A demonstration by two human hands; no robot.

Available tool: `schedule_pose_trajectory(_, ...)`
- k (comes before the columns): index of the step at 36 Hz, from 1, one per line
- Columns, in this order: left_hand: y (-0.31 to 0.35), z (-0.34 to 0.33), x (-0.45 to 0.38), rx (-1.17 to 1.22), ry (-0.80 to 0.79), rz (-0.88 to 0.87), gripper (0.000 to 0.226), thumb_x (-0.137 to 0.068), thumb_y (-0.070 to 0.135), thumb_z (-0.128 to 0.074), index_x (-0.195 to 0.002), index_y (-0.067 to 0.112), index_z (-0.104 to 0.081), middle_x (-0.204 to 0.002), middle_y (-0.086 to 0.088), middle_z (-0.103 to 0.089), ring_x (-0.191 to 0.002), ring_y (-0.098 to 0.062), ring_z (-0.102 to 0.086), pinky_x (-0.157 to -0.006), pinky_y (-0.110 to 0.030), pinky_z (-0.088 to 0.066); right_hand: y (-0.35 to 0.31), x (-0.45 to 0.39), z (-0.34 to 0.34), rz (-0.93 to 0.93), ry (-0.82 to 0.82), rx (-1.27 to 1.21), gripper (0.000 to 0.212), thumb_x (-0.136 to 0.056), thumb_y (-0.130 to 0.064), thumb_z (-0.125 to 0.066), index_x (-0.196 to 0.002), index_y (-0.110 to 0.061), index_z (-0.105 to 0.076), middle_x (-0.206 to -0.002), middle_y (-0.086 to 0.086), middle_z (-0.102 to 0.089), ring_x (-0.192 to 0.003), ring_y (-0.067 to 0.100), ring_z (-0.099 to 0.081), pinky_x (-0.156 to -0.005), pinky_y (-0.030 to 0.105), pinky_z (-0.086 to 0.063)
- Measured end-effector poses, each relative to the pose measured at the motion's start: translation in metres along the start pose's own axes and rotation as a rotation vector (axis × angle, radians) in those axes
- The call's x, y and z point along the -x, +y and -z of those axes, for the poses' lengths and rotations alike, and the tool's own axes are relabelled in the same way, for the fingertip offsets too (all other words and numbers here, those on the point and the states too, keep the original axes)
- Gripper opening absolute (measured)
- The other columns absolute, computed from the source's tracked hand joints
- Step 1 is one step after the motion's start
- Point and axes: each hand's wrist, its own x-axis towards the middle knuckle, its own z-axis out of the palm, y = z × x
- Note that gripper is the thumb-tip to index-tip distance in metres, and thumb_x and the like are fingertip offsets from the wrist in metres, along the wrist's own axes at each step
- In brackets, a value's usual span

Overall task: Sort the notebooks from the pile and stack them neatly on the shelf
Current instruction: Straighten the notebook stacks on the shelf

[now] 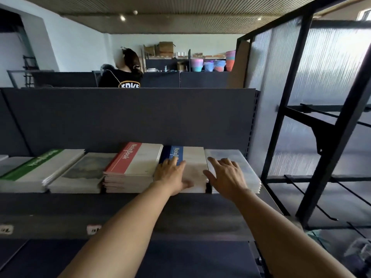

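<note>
Several stacks of notebooks lie side by side on a dark grey shelf (pixel 128 205). From left: a green-striped stack (pixel 38 167), a pale watercolour-cover stack (pixel 82 173), a red-striped stack (pixel 132 167), a blue-striped stack (pixel 194 163) and a pale stack (pixel 247 169) at the shelf's right end. My left hand (pixel 171 174) rests flat on the blue-striped stack, fingers straight, thumb at its front edge. My right hand (pixel 226 173) lies with spread fingers on the pale right stack, thumb reaching toward the gap between the two stacks.
A dark back panel (pixel 128 117) rises behind the stacks. A black metal frame (pixel 285 109) with translucent panels stands to the right. Price labels (pixel 94 229) sit on the shelf's front edge. A person (pixel 124 73) stands beyond the panel, with far shelves of coloured pots (pixel 212 64).
</note>
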Motion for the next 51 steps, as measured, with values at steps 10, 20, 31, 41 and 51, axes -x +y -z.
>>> schedule_pose_trajectory(10,-0.008,-0.008,-0.009,0.027,-0.157,0.084,0.081,-0.088,0.068,-0.043,-0.152,0.027,-0.014,-0.159,-0.003,-0.008,-0.142,-0.036,-0.015,-0.114,-0.049,-0.019,-0.04,-0.024,-0.016,-0.264,-0.089,-0.113,0.051,-0.097,-0.047,-0.038,-0.138,-0.017,-0.037,-0.126,0.009,-0.059,-0.118,0.028,-0.048,-0.098,0.039,-0.034)
schedule_pose_trajectory(20,-0.009,0.003,-0.005,-0.078,-0.182,0.01,0.084,-0.09,0.071,-0.032,-0.153,0.023,-0.007,-0.16,-0.012,-0.004,-0.146,-0.035,-0.001,-0.116,-0.054,0.001,-0.049,-0.03,-0.019,-0.302,-0.077,-0.023,0.048,-0.094,-0.05,-0.039,-0.128,-0.017,-0.044,-0.121,0.006,-0.061,-0.114,0.027,-0.049,-0.091,0.04,-0.035)
schedule_pose_trajectory(31,-0.076,0.012,0.019,-0.034,0.103,0.055,0.074,-0.089,0.071,-0.032,-0.148,0.026,-0.026,-0.151,-0.004,-0.029,-0.139,-0.026,-0.024,-0.113,-0.047,-0.019,-0.089,-0.047,-0.021,-0.067,0.074,-0.036,0.037,-0.098,-0.032,-0.038,-0.131,-0.017,-0.045,-0.127,0.004,-0.055,-0.116,0.026,-0.047,-0.094,0.039,-0.033)
schedule_pose_trajectory(41,-0.166,0.017,0.047,0.076,-0.07,0.2,0.103,-0.071,0.071,-0.064,-0.151,0.037,-0.009,-0.158,0.003,-0.009,-0.142,-0.031,-0.015,-0.113,-0.051,-0.019,-0.141,-0.051,-0.03,0.398,-0.011,0.045,0.059,-0.091,-0.061,-0.038,-0.138,-0.023,-0.042,-0.138,-0.004,-0.05,-0.127,0.021,-0.04,-0.108,0.039,-0.017)
schedule_pose_trajectory(51,-0.202,0.005,0.031,0.116,-0.141,0.019,0.097,-0.079,0.06,-0.065,-0.152,0.033,-0.007,-0.159,0.007,0.002,-0.143,-0.03,-0.019,-0.112,-0.049,-0.029,-0.164,-0.06,-0.038,0.372,-0.064,0.23,0.067,-0.094,-0.063,-0.027,-0.146,-0.021,-0.027,-0.148,-0.001,-0.036,-0.126,0.023,-0.043,-0.106,0.041,-0.021)
